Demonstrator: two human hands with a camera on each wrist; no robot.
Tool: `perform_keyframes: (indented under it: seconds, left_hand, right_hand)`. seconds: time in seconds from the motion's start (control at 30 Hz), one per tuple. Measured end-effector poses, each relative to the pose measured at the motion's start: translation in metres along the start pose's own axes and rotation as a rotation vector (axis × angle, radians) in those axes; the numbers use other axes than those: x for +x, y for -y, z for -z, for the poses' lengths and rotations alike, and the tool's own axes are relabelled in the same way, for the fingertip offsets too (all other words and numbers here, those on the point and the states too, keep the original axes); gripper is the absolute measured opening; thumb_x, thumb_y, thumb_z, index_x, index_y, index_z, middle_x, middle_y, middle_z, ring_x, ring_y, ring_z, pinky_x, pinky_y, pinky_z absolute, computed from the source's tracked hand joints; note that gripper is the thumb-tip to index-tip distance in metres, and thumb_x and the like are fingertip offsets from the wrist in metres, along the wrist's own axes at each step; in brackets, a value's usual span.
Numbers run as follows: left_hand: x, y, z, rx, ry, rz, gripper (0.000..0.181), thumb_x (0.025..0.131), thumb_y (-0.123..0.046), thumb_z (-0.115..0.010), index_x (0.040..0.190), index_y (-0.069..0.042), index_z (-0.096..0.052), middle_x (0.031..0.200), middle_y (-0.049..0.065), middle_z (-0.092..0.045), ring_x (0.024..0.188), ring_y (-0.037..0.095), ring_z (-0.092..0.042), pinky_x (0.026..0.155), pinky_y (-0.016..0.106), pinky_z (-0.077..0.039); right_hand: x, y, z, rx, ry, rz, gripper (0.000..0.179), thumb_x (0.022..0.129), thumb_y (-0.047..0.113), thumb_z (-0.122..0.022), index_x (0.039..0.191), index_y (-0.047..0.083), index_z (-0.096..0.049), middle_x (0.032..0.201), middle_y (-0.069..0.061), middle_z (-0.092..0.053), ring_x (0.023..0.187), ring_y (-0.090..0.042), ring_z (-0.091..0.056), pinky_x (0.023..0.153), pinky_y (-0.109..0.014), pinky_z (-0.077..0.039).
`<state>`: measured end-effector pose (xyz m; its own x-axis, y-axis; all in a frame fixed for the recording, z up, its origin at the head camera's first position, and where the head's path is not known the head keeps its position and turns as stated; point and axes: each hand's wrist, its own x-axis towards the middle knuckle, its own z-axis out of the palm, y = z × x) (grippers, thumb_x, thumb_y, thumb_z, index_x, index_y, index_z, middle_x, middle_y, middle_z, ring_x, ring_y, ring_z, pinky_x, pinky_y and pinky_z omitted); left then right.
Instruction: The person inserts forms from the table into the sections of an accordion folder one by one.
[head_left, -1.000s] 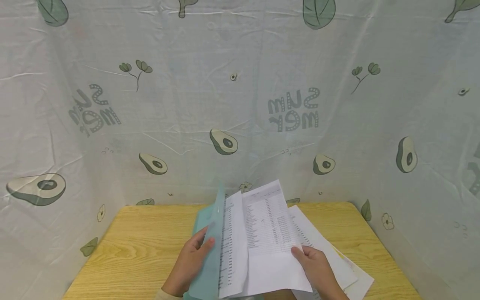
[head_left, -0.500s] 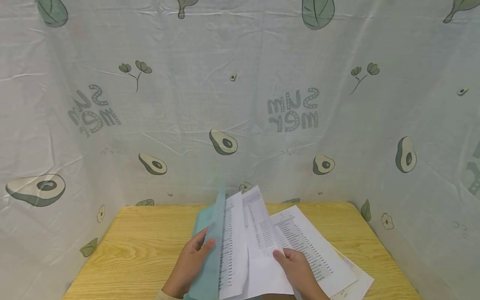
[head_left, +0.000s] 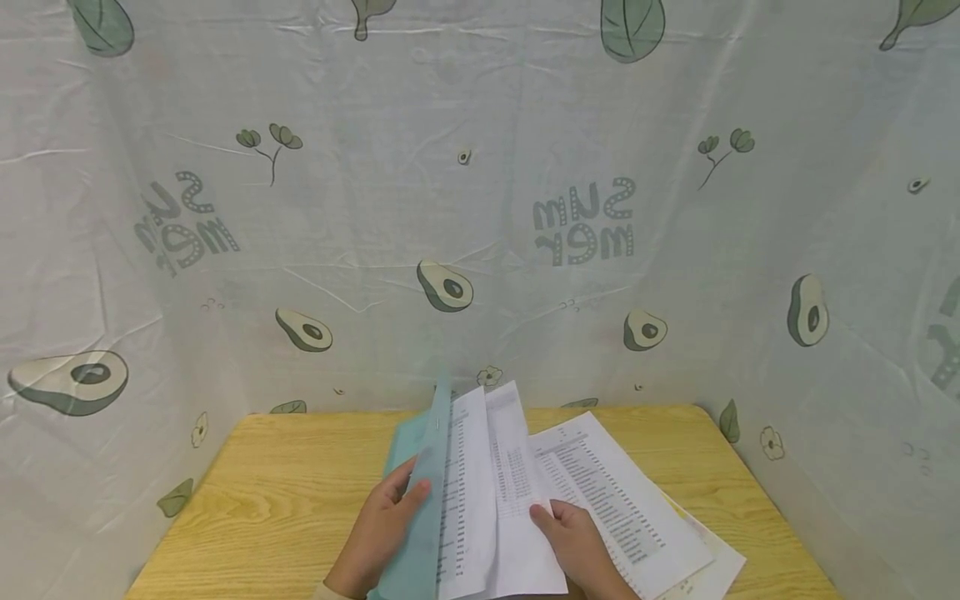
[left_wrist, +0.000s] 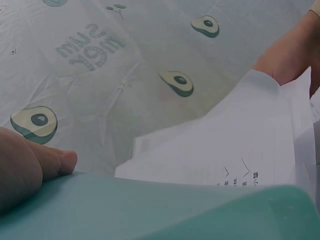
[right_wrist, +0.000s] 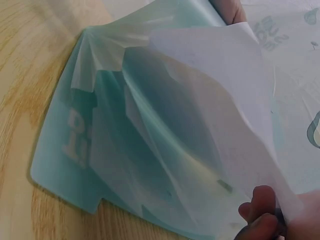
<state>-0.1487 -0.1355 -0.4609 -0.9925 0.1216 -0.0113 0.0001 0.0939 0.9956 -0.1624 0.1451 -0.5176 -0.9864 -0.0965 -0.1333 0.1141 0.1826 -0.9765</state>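
A teal plastic folder stands partly opened at the middle of the table, clear sleeves fanning inside it. My left hand grips its raised cover, thumb on the near face. Between cover and right hand are printed white sheets; the nearest one leans against the cover. My right hand pinches the edge of another printed sheet, thumb on top, its upper part still alongside the folder's pages. In the right wrist view the curled fingers show at the sheet's lower edge.
Several loose printed sheets lie overlapping on the wooden table, right of the folder, with a yellowish edge showing below them. A white curtain with avocado prints hangs behind and at both sides of the table.
My right hand has moved left with the pinched sheet, swinging it toward the folder and uncovering more of the loose sheets at the right. My left hand has stayed on the cover.
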Motion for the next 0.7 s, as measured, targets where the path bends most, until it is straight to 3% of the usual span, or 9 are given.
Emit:
perform_keyframes:
  seconds: [0.2,0.33,0.6,0.7]
  left_hand:
    - [0.001,0.001,0.000,0.004,-0.010,0.010,0.058,0.107,-0.033,-0.057,0.158,-0.009,-0.041,0.163,0.016,-0.039,0.138,0.032,-0.048,0.098,0.040,-0.054]
    - [0.001,0.001,0.001,0.004,-0.008,0.018,0.059,0.107,-0.033,-0.057,0.159,-0.009,-0.040,0.164,0.016,-0.037,0.138,0.032,-0.048,0.097,0.041,-0.055]
    - [0.002,0.004,0.001,-0.003,-0.004,0.025,0.060,0.107,-0.033,-0.057,0.159,-0.009,-0.039,0.164,0.016,-0.038,0.141,0.033,-0.046,0.100,0.043,-0.054]
    - [0.002,0.004,0.000,0.000,-0.008,0.022,0.059,0.107,-0.033,-0.057,0.159,-0.009,-0.040,0.164,0.015,-0.038,0.143,0.034,-0.043,0.102,0.044,-0.052]
  right_hand:
    - [0.000,-0.004,0.002,-0.015,0.015,-0.011,0.052,0.106,0.035,-0.059,0.126,-0.012,-0.063,0.096,-0.010,-0.077,0.078,-0.023,-0.073,0.065,-0.035,-0.060]
    - [-0.001,-0.007,0.008,-0.022,0.008,0.017,0.047,0.105,0.033,-0.061,0.120,-0.011,-0.065,0.094,-0.009,-0.076,0.078,-0.020,-0.071,0.065,-0.032,-0.058]
    - [-0.004,-0.004,0.020,-0.027,-0.107,-0.024,0.024,0.101,0.022,-0.065,0.101,-0.002,-0.067,0.065,-0.001,-0.056,0.053,-0.011,-0.048,0.047,-0.021,-0.038]
    - [-0.004,0.000,0.021,-0.012,-0.110,-0.027,0.022,0.100,0.020,-0.065,0.099,-0.002,-0.066,0.064,-0.001,-0.056,0.053,-0.012,-0.050,0.047,-0.022,-0.038]
